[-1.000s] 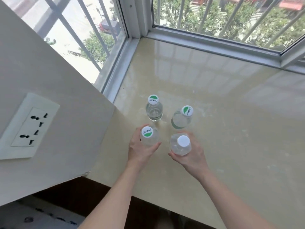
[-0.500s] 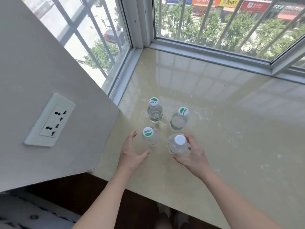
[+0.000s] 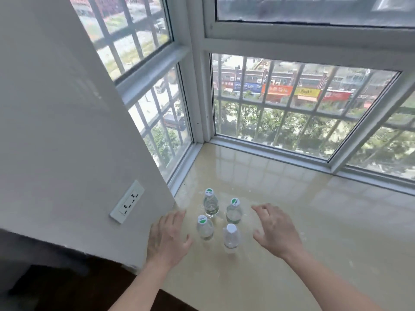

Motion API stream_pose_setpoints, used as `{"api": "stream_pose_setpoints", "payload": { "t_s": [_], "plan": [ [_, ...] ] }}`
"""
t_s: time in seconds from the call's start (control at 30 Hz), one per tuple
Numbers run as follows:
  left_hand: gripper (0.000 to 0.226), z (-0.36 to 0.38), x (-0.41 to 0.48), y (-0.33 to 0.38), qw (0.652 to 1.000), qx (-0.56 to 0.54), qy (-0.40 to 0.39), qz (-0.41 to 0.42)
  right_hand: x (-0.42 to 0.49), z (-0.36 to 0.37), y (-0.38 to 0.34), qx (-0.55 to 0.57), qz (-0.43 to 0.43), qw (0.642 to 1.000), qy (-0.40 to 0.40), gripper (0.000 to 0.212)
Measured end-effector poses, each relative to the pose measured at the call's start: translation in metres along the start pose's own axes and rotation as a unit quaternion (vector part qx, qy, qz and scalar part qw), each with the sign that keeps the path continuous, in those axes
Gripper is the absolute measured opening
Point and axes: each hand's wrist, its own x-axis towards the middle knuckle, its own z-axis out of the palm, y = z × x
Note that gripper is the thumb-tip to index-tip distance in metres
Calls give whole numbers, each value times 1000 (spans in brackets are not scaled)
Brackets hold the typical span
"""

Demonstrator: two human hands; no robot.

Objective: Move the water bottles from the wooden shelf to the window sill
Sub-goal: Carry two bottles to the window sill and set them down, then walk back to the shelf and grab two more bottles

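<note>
Left hand (image 3: 167,237), near the wall (image 3: 67,131), and right hand (image 3: 277,232), both spread empty, flank four upright bottles (image 3: 211,204).

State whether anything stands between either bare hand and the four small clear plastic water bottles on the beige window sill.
Nothing visible does. The open left hand and open right hand flank the clear plastic water bottles, with only bare beige window sill between.

Barred corner windows (image 3: 292,108) light a white wall (image 3: 56,131) with socket (image 3: 127,202)
</note>
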Motion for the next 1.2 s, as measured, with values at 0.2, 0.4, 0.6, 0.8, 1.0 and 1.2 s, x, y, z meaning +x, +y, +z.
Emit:
{"api": "stream_pose_setpoints", "payload": {
  "t_s": [0.2, 0.4, 0.6, 0.8, 1.0, 1.2],
  "plan": [
    [58, -81, 28, 49, 994, 7, 91, 61, 15, -92, -23, -38, -69, 990, 118, 55],
    [57, -133, 38, 106, 985, 7, 127, 120, 7, -152, -32, -48, -69, 984, 158, 56],
    [59, -140, 48, 164, 970, -5, 139, 202, -32, -182, -10, -44, -12, 979, 198, 59],
    [61, -124, 51, 236, 939, -39, 118, 320, -99, -203, 35, -60, 121, 963, 233, 58],
    [60, -110, 28, 307, 880, -84, 84, 459, -182, -203, 58, -95, 277, 919, 263, 59],
    [60, -93, -23, 354, 801, -123, 40, 584, -279, -191, 47, -131, 423, 852, 280, 56]
  ]
}}
